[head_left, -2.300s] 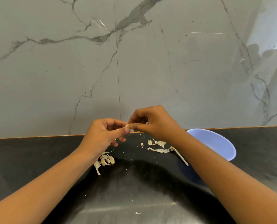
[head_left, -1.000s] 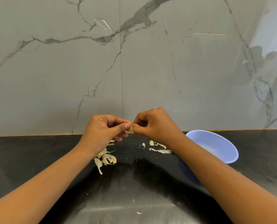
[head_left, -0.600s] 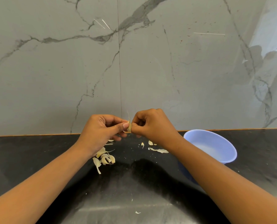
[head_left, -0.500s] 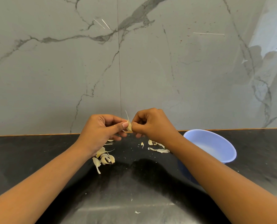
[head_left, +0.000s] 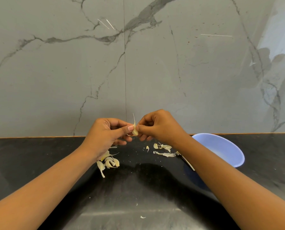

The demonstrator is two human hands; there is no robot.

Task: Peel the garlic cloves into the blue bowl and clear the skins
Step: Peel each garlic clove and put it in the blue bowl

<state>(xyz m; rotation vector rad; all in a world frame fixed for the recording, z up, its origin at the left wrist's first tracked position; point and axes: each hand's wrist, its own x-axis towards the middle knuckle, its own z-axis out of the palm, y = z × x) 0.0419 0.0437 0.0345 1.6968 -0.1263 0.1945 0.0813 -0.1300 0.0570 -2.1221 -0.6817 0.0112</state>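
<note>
A person's two bare forearms reach forward over a glossy black stone tabletop (head_left: 30, 156), which meets a wall of pale grey marble (head_left: 72, 72) with dark veins. The hands meet above the back edge of the tabletop, in the middle of the view.

The left hand (head_left: 108, 135) has its fingers curled, with thumb and forefinger pinching a small, cream-coloured garlic clove (head_left: 135, 131). The right hand (head_left: 158, 128), also curled, pinches the same clove from the other side, so the clove sits between the two sets of fingertips, held clear of the surface. A thin, papery sliver of skin (head_left: 133, 118) stands up from the top of the clove, curved and pointed.

Below the left hand lies a small heap of curled, dry skins (head_left: 109, 161), off-white and brittle-looking. More flat flakes (head_left: 165, 151) are scattered beneath the right wrist, and one tiny flake (head_left: 142, 217) lies close to the person.

To the right, just behind the right forearm, sits a round, smooth blue bowl (head_left: 221, 146), probably plastic, its near part hidden by the arm. What it holds cannot be made out. The bowl stands well apart from the clove.
</note>
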